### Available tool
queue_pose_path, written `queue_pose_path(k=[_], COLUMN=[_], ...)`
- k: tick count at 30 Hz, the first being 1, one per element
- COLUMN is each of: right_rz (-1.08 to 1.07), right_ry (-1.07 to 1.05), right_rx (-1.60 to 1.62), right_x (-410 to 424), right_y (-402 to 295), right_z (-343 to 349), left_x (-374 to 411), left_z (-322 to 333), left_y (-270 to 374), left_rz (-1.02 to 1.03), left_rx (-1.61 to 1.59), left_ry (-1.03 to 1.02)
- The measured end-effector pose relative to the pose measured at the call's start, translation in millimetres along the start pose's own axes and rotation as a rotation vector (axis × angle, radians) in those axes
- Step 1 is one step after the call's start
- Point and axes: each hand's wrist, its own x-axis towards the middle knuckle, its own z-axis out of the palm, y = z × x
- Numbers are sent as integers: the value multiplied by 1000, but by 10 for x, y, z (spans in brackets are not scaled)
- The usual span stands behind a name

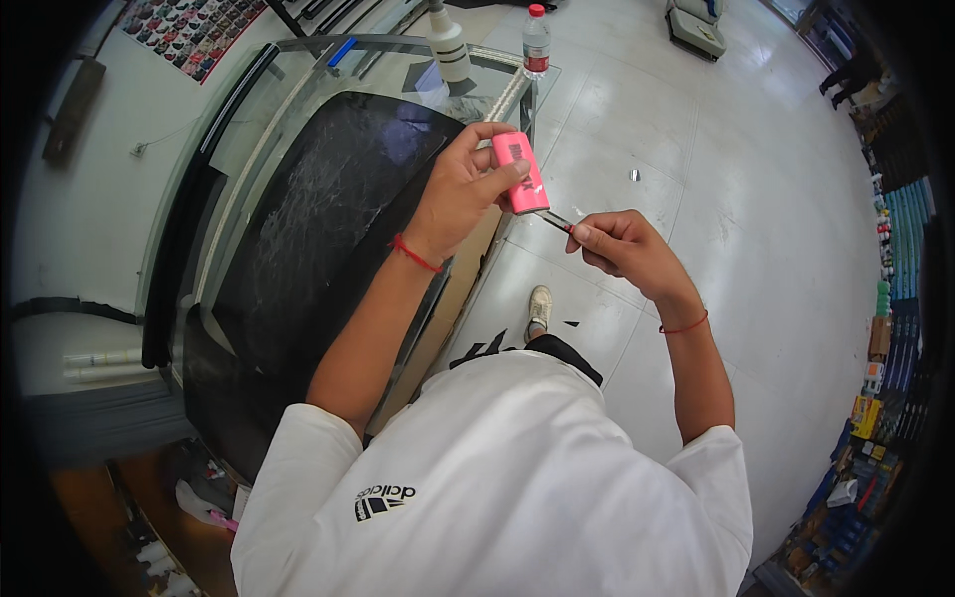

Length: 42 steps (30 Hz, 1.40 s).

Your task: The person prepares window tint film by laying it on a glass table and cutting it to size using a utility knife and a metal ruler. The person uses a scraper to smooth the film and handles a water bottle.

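Note:
My left hand [466,179] grips a small flat pink case [522,175] that bears dark lettering, with the thumb across its face. Pinched between the thumb and fingers of my right hand [623,242] is a slim snap-off utility knife [556,220]. Its blade reaches the lower end of the case; whether the tip is inside cannot be made out. Both hands are in the air, the left near the edge of a glass-topped counter [511,101] and the right over the floor. A large black sheet [328,201] with pale creases or scratches lies on the counter.
A spray bottle [448,45] and a red-capped water bottle [536,41] stand at the counter's far end. A long black roll [201,179] lies along its left side. Dark scraps [489,345] litter the pale tiled floor [716,186]. Stocked shelving [888,313] lines the right; a person's legs [843,80] show beyond.

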Motion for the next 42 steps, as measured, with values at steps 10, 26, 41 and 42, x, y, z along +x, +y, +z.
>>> queue_pose_path(k=[10, 26, 41, 42], right_rz=[27, 79, 134, 127], right_ry=[-102, 175, 446, 455], right_rx=[-184, 68, 328, 311], right_x=[1462, 2680, 2816, 2823], right_y=[-115, 153, 1088, 1064], right_z=[-562, -672, -819, -801], left_x=[1006, 1912, 3135, 3127], left_z=[-725, -1655, -2079, -2194], left_y=[-432, -1552, -1827, -1847], left_rz=[-110, -479, 20, 57], left_rx=[-130, -292, 494, 517], left_ry=[138, 202, 684, 729])
